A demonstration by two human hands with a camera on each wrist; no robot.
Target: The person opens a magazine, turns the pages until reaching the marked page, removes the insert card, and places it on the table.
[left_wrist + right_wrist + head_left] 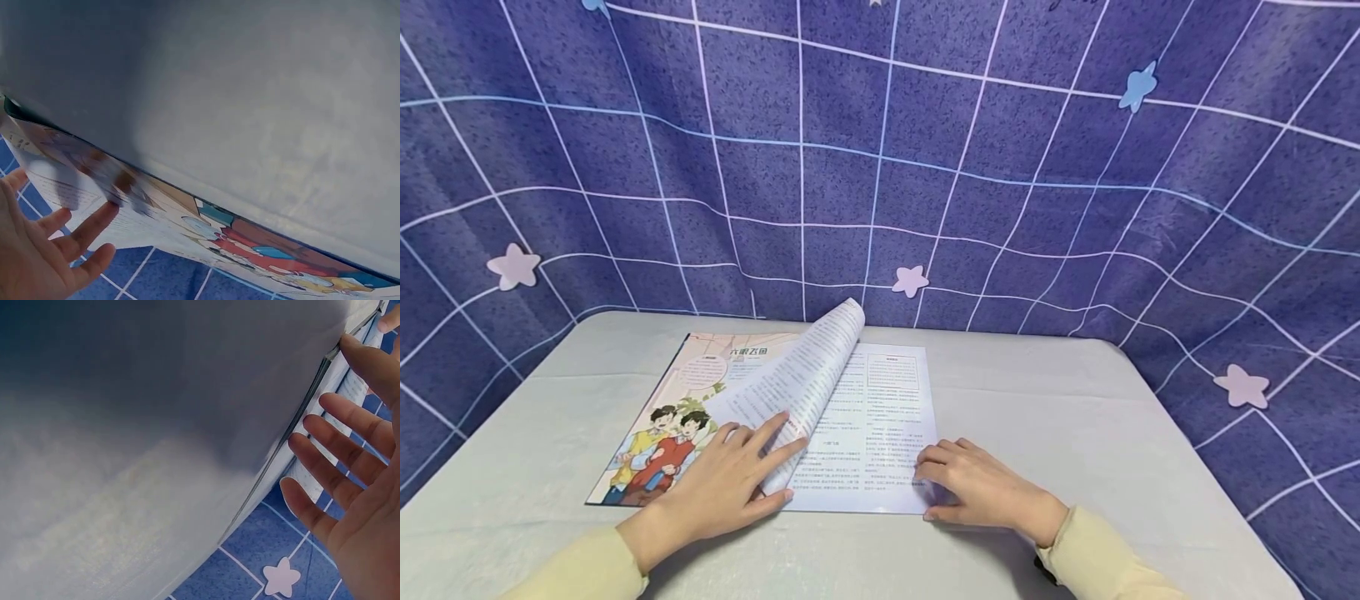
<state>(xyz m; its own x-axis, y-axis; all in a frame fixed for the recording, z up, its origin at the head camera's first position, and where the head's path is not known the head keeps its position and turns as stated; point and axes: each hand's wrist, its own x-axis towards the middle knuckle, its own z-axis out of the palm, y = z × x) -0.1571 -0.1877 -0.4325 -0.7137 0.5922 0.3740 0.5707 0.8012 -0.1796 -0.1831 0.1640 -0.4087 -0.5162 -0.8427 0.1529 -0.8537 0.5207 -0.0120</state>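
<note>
Your book (891, 467) lies spread flat just left of the middle of the head view, in the lower half of the frame. One loose page (797, 379) rises from it in a curl, its tip pointing toward the top of the frame. Your left hand (722, 479) rests on the lower part of that curl, its fingers apart and fairly straight, with the thumb near the book's bottom edge. Your right hand (973, 483) is at the book's lower right corner, fingers lightly bent; in the right wrist view they are apart from one another, with the thumb by the edge of the book. On the left side of the book is a coloured drawing (677, 442) of two figures, one in red. The pale table (1037, 400) fills the lower part of the frame, and a purple curtain (842, 108) with grid lines and stars (910, 281) fills the top.
</note>
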